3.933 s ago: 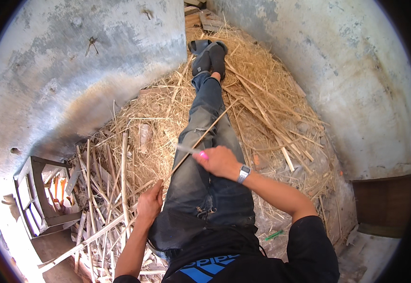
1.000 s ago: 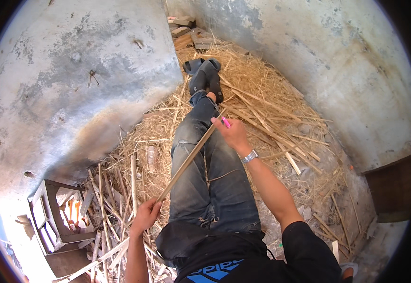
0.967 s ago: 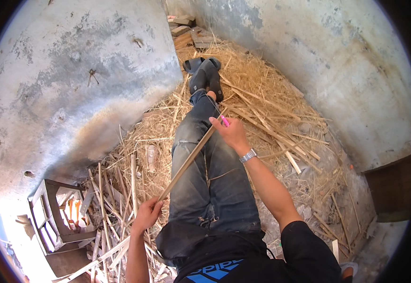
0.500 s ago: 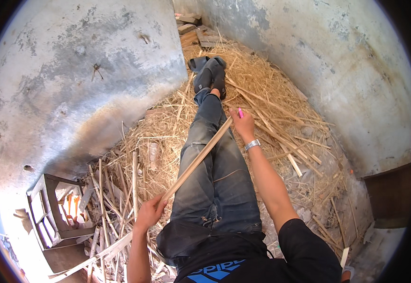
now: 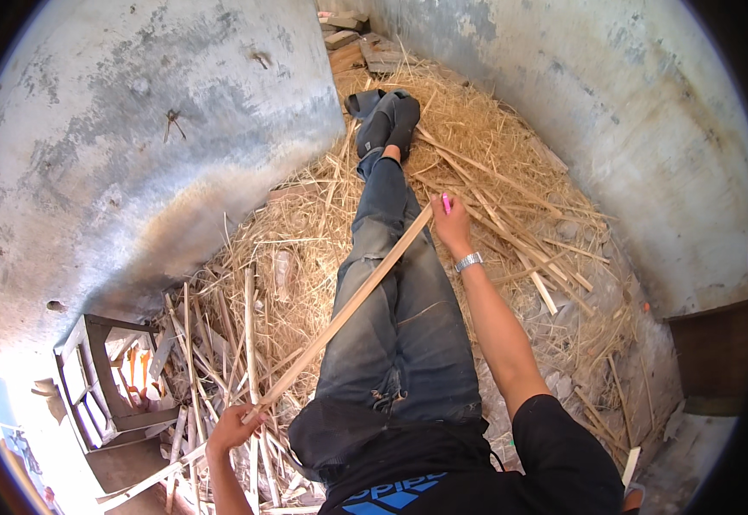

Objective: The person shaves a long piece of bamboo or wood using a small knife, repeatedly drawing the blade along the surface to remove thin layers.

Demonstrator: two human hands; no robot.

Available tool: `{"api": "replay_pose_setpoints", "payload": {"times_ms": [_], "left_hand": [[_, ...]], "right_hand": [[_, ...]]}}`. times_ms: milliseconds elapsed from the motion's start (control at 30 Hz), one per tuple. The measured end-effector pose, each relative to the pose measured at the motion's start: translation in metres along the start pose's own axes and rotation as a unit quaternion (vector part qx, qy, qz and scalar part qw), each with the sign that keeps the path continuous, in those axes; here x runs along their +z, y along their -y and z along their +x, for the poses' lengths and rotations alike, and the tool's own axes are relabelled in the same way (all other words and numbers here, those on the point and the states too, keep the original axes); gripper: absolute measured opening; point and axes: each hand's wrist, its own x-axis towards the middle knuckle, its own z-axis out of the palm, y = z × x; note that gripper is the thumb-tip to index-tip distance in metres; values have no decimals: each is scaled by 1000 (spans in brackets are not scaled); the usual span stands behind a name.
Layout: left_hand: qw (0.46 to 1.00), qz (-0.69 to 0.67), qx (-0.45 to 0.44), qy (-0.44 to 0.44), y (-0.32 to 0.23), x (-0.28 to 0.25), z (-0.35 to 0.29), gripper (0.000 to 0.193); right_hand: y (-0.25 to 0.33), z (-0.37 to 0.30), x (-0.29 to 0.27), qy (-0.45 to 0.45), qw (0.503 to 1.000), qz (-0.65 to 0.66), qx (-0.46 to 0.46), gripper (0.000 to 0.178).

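Note:
A long, flat, pale bamboo-like strip (image 5: 348, 311) slants across my outstretched legs, from far right to near left. My right hand (image 5: 452, 225) is closed at its far end beside my knees, with a small pink thing (image 5: 446, 203) showing at the fingers; I cannot make out what it is. Lower down, my left hand (image 5: 233, 429) pinches the strip near my left hip. Another pale length (image 5: 155, 479) runs from beside that hand toward the lower left; whether it is the same strip, I cannot tell.
Straw-like shavings (image 5: 477, 120) cover the floor around my feet. Several split strips (image 5: 511, 236) lie to the right of my legs, and more sticks (image 5: 249, 343) lie left. A dark open frame (image 5: 99, 386) stands at the left. Worn plaster walls (image 5: 614, 129) rise on both sides.
My left hand has moved down and left, leaving a longer stretch of strip between the hands. My right hand has shifted slightly right. The view has also shifted a little.

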Motion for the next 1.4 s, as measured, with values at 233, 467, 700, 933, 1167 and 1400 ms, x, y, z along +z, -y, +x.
{"api": "replay_pose_setpoints", "payload": {"times_ms": [233, 467, 700, 933, 1167, 1400], "left_hand": [[958, 140, 132, -214, -26, 30, 10, 27], [943, 175, 167, -230, -50, 39, 34, 28], [923, 198, 206, -257, -84, 57, 64, 34], [924, 167, 211, -271, -145, 78, 86, 36], [949, 154, 164, -222, -197, 86, 95, 41], [960, 127, 149, -199, -187, 87, 102, 44]], "right_hand": [[41, -25, -19, -17, 998, 29, -45, 47], [45, -30, -27, 47, 997, -13, -55, 42], [70, -104, -13, 184, 978, 17, -94, 46], [81, -168, -22, 266, 956, 94, -80, 47], [96, -189, -33, 373, 921, 100, -49, 52], [83, -190, -31, 528, 843, 100, 20, 54]]}}
